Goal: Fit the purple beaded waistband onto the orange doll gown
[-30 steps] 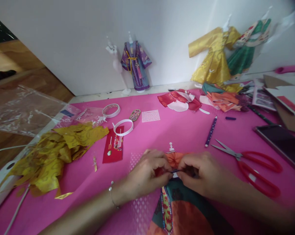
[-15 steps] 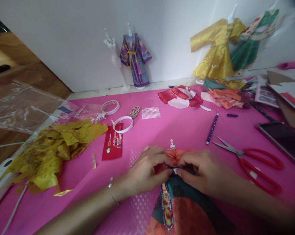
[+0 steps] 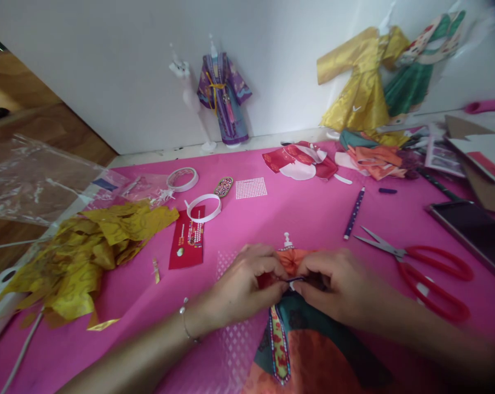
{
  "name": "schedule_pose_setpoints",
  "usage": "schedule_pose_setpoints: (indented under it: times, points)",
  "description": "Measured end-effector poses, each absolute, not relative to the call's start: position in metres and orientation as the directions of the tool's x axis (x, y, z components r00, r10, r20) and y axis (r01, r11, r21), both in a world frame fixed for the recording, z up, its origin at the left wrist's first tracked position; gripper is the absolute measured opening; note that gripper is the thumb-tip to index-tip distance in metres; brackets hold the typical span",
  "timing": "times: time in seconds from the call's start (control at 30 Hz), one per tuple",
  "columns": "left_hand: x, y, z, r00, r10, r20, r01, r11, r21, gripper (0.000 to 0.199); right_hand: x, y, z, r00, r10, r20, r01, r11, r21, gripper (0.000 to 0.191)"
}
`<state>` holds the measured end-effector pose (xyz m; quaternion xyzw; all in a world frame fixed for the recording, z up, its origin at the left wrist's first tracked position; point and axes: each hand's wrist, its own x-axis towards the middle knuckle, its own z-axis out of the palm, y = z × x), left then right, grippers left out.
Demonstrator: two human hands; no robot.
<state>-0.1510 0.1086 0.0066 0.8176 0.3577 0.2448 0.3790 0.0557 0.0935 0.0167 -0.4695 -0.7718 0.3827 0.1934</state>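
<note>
While the left hand and right hand meet over the doll dress on the pink mat, their fingertips pinch a thin dark strip at its waist. Red scissors lie near the right hand, a pen beyond. Yellow scraps lie well left.

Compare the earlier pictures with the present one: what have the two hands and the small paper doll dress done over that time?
Almost nothing moved. The left hand and right hand stay pinched together on a thin dark strip at the waist of the orange and teal paper doll dress. Only the camera drifted slightly. The red-handled scissors and the crumpled yellow paper lie as before on the pink table cover.
</note>
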Motion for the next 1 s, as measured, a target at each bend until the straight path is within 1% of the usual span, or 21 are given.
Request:
schedule_pose_setpoints:
  times: [0.13, 0.3, 0.47, 0.7, 0.83, 0.93, 1.0]
  points:
    - [-0.1500, 0.1077, 0.0070, 0.622, 0.774, 0.122, 0.410, -0.454, 0.791, 0.011, 0.0557, 0.0938, 0.0176, -0.482, 0.873, -0.075, 0.580, 0.255, -0.774, 0.012]
    - [-0.1500, 0.1074, 0.0085, 0.624, 0.772, 0.123, 0.393, -0.446, 0.804, 0.011, 0.0552, 0.0939, 0.0171, -0.474, 0.879, -0.055, 0.567, 0.258, -0.782, 0.014]
    - [-0.1506, 0.1075, 0.0097, 0.624, 0.770, 0.129, 0.375, -0.440, 0.816, 0.012, 0.0553, 0.0938, 0.0167, -0.462, 0.883, -0.085, 0.574, 0.225, -0.788, 0.016]
    - [-0.1504, 0.1068, 0.0107, 0.620, 0.774, 0.124, 0.385, -0.438, 0.812, 0.010, 0.0564, 0.0936, 0.0147, -0.475, 0.875, -0.095, 0.569, 0.223, -0.792, 0.016]
    - [-0.1493, 0.1080, 0.0083, 0.618, 0.774, 0.137, 0.372, -0.442, 0.816, 0.013, 0.0563, 0.0931, 0.0161, -0.484, 0.871, -0.085, 0.575, 0.244, -0.781, 0.014]
    - [-0.1491, 0.1081, 0.0071, 0.624, 0.771, 0.126, 0.373, -0.435, 0.820, 0.013, 0.0557, 0.0930, 0.0187, -0.483, 0.872, -0.086, 0.575, 0.242, -0.781, 0.010]
    - [-0.1495, 0.1077, 0.0068, 0.627, 0.770, 0.117, 0.376, -0.431, 0.820, 0.013, 0.0553, 0.0930, 0.0205, -0.475, 0.876, -0.087, 0.578, 0.236, -0.781, 0.010]
